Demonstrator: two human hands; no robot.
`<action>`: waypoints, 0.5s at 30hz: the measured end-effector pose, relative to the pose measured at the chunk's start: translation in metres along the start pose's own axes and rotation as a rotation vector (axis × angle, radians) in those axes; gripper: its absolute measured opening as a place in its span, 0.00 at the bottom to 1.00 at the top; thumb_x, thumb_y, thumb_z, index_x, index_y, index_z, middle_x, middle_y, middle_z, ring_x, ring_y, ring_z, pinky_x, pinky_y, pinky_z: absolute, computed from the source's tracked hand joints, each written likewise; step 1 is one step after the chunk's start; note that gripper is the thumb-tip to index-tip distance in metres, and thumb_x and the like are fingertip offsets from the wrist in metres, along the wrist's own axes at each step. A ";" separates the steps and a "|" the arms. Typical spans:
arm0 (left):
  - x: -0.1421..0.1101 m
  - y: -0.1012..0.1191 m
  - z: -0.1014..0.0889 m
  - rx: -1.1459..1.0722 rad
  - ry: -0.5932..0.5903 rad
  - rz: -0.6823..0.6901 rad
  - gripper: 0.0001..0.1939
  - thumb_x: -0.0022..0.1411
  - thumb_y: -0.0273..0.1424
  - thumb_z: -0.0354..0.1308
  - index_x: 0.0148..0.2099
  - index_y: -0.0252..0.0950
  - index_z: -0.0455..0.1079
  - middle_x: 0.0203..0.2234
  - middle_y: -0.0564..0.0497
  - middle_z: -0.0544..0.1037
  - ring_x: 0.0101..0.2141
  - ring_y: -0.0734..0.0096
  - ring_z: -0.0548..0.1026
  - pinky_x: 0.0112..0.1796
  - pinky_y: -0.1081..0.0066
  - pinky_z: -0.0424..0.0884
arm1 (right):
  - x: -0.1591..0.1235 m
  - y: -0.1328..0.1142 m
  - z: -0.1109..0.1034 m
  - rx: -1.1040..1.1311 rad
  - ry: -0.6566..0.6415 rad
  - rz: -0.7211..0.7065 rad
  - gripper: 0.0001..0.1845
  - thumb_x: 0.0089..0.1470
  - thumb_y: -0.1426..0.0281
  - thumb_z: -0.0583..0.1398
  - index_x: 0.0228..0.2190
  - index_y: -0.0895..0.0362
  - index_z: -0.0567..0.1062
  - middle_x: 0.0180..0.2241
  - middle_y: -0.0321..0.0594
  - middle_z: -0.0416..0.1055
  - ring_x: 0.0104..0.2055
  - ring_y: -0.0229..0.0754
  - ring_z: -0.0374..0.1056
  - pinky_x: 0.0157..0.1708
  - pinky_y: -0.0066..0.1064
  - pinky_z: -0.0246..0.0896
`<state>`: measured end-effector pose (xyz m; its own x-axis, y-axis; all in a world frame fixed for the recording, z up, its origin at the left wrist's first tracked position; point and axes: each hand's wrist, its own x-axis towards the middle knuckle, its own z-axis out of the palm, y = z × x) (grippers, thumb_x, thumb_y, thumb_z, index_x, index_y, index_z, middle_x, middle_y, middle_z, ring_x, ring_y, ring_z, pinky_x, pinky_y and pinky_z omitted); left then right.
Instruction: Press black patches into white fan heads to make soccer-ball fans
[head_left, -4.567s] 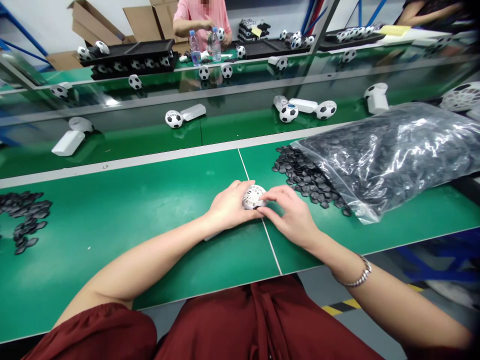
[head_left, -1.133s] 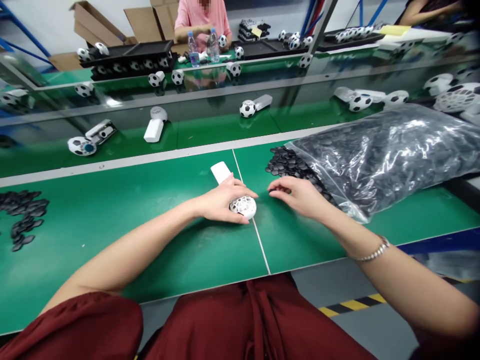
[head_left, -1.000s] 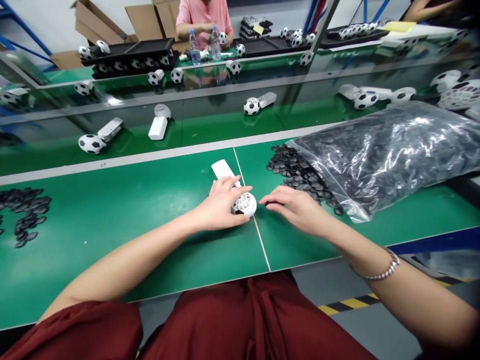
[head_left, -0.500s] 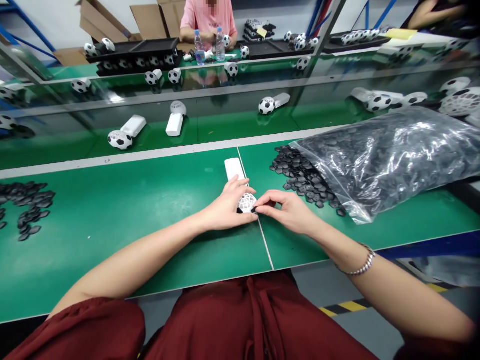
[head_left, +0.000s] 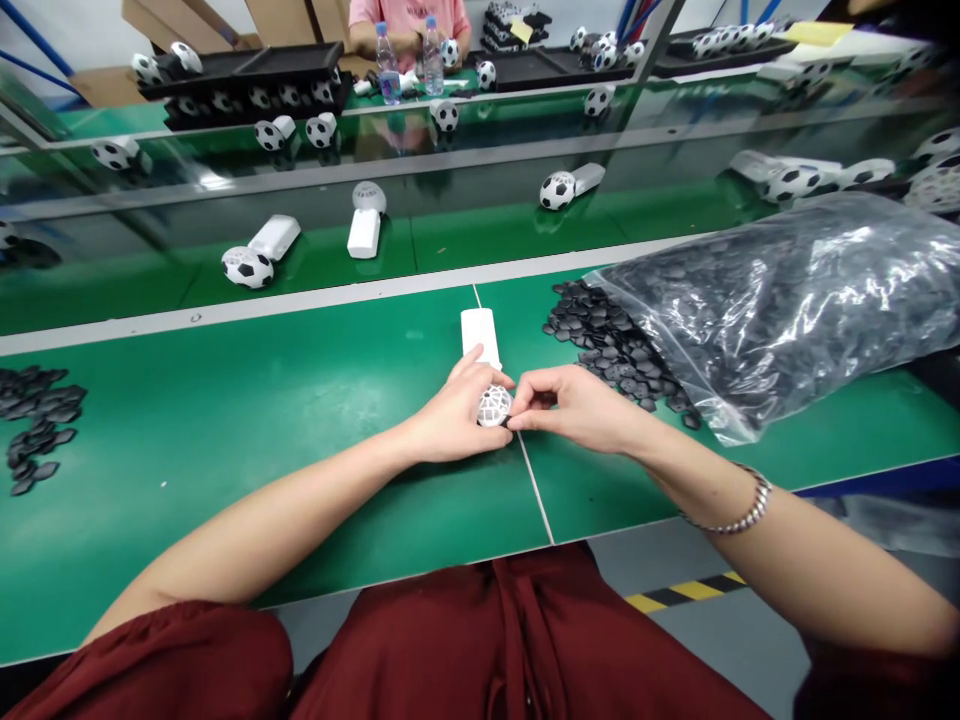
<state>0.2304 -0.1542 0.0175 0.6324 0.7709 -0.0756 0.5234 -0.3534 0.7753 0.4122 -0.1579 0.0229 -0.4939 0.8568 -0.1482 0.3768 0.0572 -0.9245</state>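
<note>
A small white handheld fan (head_left: 484,345) lies on the green table (head_left: 225,420), its handle pointing away from me. My left hand (head_left: 450,415) is wrapped round the fan's round grille head (head_left: 494,404). My right hand (head_left: 574,405) is pinched against the right side of that head, with a small dark piece at its fingertips that is too small to name. Loose black hexagon pieces (head_left: 600,335) lie just right of my hands.
A clear plastic bag (head_left: 780,300) full of black pieces lies at the right. Another pile of black pieces (head_left: 34,420) sits at the far left. Football-patterned fans (head_left: 247,262) lie on the conveyor behind. A person in pink (head_left: 405,20) works beyond the far bench.
My right hand left the black pile and came back to the fan head, now pinched against it. My left hand stayed on the fan. The fans on the conveyor moved right.
</note>
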 end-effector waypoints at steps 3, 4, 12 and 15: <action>0.000 0.000 -0.002 -0.015 -0.020 0.004 0.20 0.47 0.31 0.62 0.44 0.37 0.62 0.49 0.47 0.67 0.62 0.51 0.35 0.59 0.50 0.43 | 0.000 -0.001 0.000 0.023 -0.004 -0.011 0.06 0.42 0.70 0.63 0.20 0.57 0.72 0.21 0.33 0.68 0.24 0.35 0.62 0.26 0.27 0.56; 0.000 -0.001 -0.002 -0.017 -0.020 0.008 0.20 0.48 0.31 0.61 0.45 0.38 0.62 0.49 0.47 0.67 0.62 0.52 0.35 0.59 0.49 0.43 | 0.000 -0.001 -0.001 0.023 -0.006 -0.011 0.06 0.42 0.69 0.63 0.20 0.57 0.71 0.21 0.33 0.68 0.24 0.35 0.62 0.26 0.27 0.56; 0.003 -0.003 -0.001 -0.015 -0.031 0.057 0.16 0.48 0.26 0.60 0.41 0.37 0.63 0.46 0.47 0.68 0.63 0.57 0.36 0.60 0.53 0.43 | 0.000 0.003 0.007 0.010 0.032 0.019 0.09 0.42 0.69 0.64 0.19 0.58 0.68 0.18 0.29 0.61 0.22 0.32 0.56 0.23 0.25 0.52; 0.003 -0.003 -0.002 -0.022 -0.037 0.045 0.16 0.47 0.26 0.60 0.41 0.37 0.63 0.45 0.48 0.69 0.63 0.57 0.37 0.60 0.53 0.43 | -0.003 0.010 0.009 0.028 0.076 -0.003 0.09 0.43 0.67 0.63 0.21 0.58 0.68 0.20 0.30 0.62 0.23 0.33 0.57 0.23 0.25 0.54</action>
<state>0.2293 -0.1500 0.0157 0.6761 0.7341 -0.0632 0.4812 -0.3751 0.7923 0.4103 -0.1649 0.0107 -0.4341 0.8929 -0.1193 0.3524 0.0464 -0.9347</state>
